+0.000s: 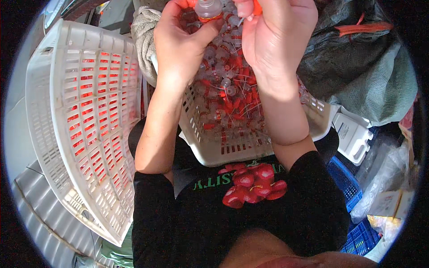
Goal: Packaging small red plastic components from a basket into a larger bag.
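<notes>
Near the top edge, my left hand [181, 51] is closed around a small see-through plastic bottle [208, 9] with a red band low on it. Just to its right, my right hand [279, 42] pinches an orange-red piece [258, 6] with a thin whitish stem, partly cut off by the top edge. The piece and the bottle are apart. Below both hands stands a white plastic basket [219, 159], heaped with small see-through bottles [210, 91] and red pieces with thin white stems [241, 100].
Tall white slatted crates [60, 89] stand at the left, red showing through the slots. A grey cloth [145, 38] hangs beside the basket. Dark sacking [357, 62] lies at the right, above a white jerrycan [353, 138] and blue crates [344, 181].
</notes>
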{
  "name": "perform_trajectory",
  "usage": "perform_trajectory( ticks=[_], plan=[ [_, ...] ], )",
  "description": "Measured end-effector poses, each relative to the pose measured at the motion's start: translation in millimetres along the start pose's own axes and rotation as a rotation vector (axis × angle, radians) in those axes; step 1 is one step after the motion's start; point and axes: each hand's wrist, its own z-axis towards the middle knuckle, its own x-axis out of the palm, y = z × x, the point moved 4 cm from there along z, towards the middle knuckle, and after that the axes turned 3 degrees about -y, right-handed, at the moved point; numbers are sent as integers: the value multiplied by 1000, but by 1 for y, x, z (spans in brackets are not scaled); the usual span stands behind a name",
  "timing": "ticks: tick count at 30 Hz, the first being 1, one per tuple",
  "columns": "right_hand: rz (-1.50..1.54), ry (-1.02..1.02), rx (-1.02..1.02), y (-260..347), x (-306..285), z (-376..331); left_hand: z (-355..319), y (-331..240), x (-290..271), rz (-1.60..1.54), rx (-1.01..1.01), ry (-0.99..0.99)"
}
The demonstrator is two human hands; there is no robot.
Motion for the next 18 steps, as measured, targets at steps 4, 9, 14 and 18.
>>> perform_trajectory(
  ticks=[4,9,14,18],
  plan=[
    [90,283,-208,-8,-17,11,0,-2,3,4,-13,5],
    [9,2,-8,0,0,0,-1,-1,0,16,-5,6],
    [-11,2,-2,1,-2,2,0,-2,3,18,-23,-1],
    [-2,2,9,2,0,0,-1,-4,3,22,-32,-8]
  ],
)
